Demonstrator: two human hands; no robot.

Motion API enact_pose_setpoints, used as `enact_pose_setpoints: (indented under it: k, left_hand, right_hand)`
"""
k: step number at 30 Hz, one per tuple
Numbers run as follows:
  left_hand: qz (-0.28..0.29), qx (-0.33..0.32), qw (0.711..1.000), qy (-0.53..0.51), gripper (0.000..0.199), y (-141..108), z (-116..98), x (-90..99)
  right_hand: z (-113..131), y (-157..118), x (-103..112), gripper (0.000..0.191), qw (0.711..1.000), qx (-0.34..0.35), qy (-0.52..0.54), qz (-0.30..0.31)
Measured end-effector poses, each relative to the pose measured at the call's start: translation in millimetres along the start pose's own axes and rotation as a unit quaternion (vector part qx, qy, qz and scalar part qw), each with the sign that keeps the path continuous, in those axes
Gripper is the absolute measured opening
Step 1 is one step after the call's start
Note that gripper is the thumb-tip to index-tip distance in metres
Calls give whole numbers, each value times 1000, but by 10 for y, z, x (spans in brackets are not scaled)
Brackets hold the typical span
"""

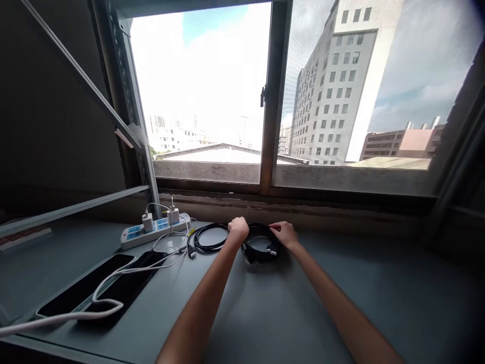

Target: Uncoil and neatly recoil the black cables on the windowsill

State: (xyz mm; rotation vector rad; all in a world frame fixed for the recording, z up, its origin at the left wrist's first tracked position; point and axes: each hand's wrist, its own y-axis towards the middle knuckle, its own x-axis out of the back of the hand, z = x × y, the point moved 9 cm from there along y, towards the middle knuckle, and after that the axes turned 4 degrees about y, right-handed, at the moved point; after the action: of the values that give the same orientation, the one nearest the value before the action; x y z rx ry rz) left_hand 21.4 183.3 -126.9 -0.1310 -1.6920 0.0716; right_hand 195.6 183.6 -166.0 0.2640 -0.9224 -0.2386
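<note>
A thick coil of black cable [261, 254] with a dark connector at its front rests at the far side of the grey table, between both hands. My left hand [238, 227] is closed on the coil's left side, its fingers curled away from the camera. On the right side, my right hand [286, 234] pinches the coil between thumb and fingers. Just left of my left hand lies a second, thinner loop of black cable [208, 247], with a plug end near its left edge.
A white power strip [155, 231] with two chargers stands at the back left. Two phones [87, 283] lie in front of it, crossed by a white cable [106, 302]. A metal shelf frame [142, 116] rises at left. Behind the grey table [265, 313] is a window [204, 91].
</note>
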Motion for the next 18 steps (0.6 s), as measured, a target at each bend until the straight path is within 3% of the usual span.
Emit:
enact_pose_setpoints:
  k: [10, 18]
  left_hand:
    - [17, 45, 994, 95, 27, -32, -156, -397]
    - [14, 92, 989, 115, 29, 22, -179, -486]
  right_hand:
    - [205, -130, -38, 16, 993, 23, -113, -23]
    - [89, 8, -63, 21, 988, -30, -140, 56]
